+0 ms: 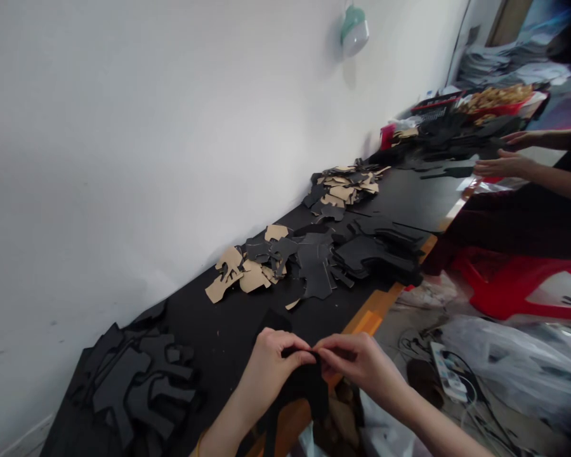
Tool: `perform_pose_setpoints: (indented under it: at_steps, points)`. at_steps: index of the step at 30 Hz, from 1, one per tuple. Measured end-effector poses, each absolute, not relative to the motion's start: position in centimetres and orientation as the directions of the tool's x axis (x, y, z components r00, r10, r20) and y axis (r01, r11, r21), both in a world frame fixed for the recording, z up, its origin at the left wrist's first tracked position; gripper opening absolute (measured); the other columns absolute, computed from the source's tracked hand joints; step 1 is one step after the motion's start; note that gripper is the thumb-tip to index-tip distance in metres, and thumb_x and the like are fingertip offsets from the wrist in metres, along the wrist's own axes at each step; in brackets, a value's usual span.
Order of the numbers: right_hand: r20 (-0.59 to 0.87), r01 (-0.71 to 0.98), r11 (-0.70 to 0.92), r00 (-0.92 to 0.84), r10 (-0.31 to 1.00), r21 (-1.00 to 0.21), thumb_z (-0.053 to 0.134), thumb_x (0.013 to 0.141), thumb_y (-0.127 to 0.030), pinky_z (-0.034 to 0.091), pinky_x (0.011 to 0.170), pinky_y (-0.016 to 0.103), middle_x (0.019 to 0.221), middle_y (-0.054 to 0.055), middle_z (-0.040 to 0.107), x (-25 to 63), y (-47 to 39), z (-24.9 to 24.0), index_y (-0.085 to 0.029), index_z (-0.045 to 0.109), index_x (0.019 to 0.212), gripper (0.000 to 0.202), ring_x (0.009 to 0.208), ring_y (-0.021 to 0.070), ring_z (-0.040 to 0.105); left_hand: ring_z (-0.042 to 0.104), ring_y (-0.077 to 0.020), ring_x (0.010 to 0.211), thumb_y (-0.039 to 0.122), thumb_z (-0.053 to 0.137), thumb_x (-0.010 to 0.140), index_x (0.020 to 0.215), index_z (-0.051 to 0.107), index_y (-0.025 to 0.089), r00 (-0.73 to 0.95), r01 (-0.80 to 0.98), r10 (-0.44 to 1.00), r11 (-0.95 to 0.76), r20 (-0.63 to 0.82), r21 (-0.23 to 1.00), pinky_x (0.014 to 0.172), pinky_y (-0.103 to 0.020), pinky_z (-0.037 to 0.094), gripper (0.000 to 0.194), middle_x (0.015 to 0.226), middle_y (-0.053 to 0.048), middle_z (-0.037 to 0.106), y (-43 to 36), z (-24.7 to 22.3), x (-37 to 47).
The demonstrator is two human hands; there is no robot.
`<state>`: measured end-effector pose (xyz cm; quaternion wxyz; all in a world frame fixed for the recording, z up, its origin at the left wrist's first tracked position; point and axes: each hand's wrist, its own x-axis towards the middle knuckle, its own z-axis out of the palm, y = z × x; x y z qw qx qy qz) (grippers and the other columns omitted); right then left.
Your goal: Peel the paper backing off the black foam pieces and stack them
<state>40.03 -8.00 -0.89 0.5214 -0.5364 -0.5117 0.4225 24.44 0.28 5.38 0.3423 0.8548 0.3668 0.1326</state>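
Observation:
A black cut piece [309,387] hangs between my two hands at the front edge of the black table. My left hand [278,358] pinches its upper edge between thumb and fingers. Close beside it, almost fingertip to fingertip, my right hand [354,358] pinches the same edge. The lower part of the piece spreads down below my hands, past the table's wooden edge. Part of a dark shape shows behind my left hand, and its outline is hard to make out.
Black pieces [124,381] are heaped at the left. Black and tan pieces [254,276] lie mid-table, with a black stack [375,251] beside them. Another person's hands [509,165] are at the far right. A red stool [504,285] and power strip [447,371] are below.

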Motion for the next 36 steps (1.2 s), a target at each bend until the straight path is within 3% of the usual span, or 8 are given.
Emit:
perform_pose_setpoints:
  at_steps: [6,12,19,25,32,36]
  points:
    - [0.072,0.081,0.067,0.064,0.995,-0.994,0.055,0.084,-0.047,0.051,0.058,0.023,0.067,0.005,0.070,40.15,-8.09,-0.88,-0.016,0.072,0.078,0.036,0.062,0.0164,0.066,0.061,-0.0179,0.079,0.029,0.069,0.076,0.075,0.075,0.027,0.698,0.550,0.714,-0.487,-0.053,0.678,0.078,-0.027,0.039,0.006,0.077,0.004,0.075,0.16,5.78,24.27]
    - [0.065,0.156,0.054,0.069,0.995,-0.986,0.056,0.084,-0.042,0.047,0.054,0.020,0.064,0.003,0.068,40.08,-7.96,-0.97,-0.015,0.071,0.079,0.031,0.058,0.0137,0.063,0.060,-0.0179,0.082,0.031,0.070,0.075,0.074,0.075,0.027,0.702,0.556,0.709,-0.488,-0.066,0.672,0.077,-0.026,0.038,0.006,0.077,0.005,0.074,0.03,5.68,24.16]
    - [0.010,0.034,0.008,0.051,0.999,-0.999,0.057,0.082,-0.051,0.052,0.059,0.023,0.068,0.004,0.069,40.09,-8.22,-0.31,-0.016,0.071,0.079,0.037,0.062,0.0161,0.066,0.060,-0.0186,0.080,0.030,0.068,0.076,0.075,0.075,0.026,0.709,0.557,0.702,-0.499,-0.067,0.664,0.077,-0.027,0.038,0.008,0.077,0.003,0.074,-0.01,6.15,24.14]
    - [0.083,0.123,0.074,0.067,0.994,-0.990,0.057,0.085,-0.046,0.049,0.056,0.022,0.066,0.003,0.069,40.04,-7.88,-1.07,-0.017,0.072,0.079,0.033,0.060,0.0148,0.063,0.060,-0.0190,0.082,0.030,0.068,0.077,0.076,0.075,0.027,0.710,0.566,0.699,-0.498,-0.082,0.657,0.077,-0.027,0.038,0.008,0.078,0.003,0.074,0.03,6.05,24.07]
    - [0.031,0.004,0.030,0.047,0.998,-1.000,0.058,0.083,-0.049,0.051,0.059,0.024,0.068,0.003,0.069,39.92,-8.00,-0.72,-0.016,0.071,0.081,0.036,0.063,0.0161,0.065,0.060,-0.0194,0.083,0.030,0.069,0.076,0.076,0.075,0.026,0.695,0.583,0.715,-0.493,-0.081,0.646,0.077,-0.027,0.039,0.007,0.077,0.003,0.074,-0.02,6.18,24.00]
    - [0.079,0.091,0.072,0.077,0.994,-0.993,0.057,0.084,-0.046,0.050,0.058,0.023,0.067,0.004,0.070,39.86,-7.93,-0.53,-0.017,0.073,0.080,0.034,0.062,0.0160,0.064,0.060,-0.0191,0.082,0.029,0.067,0.077,0.077,0.075,0.026,0.693,0.594,0.714,-0.485,-0.102,0.642,0.077,-0.027,0.039,0.008,0.078,0.003,0.074,-0.07,6.41,23.99]
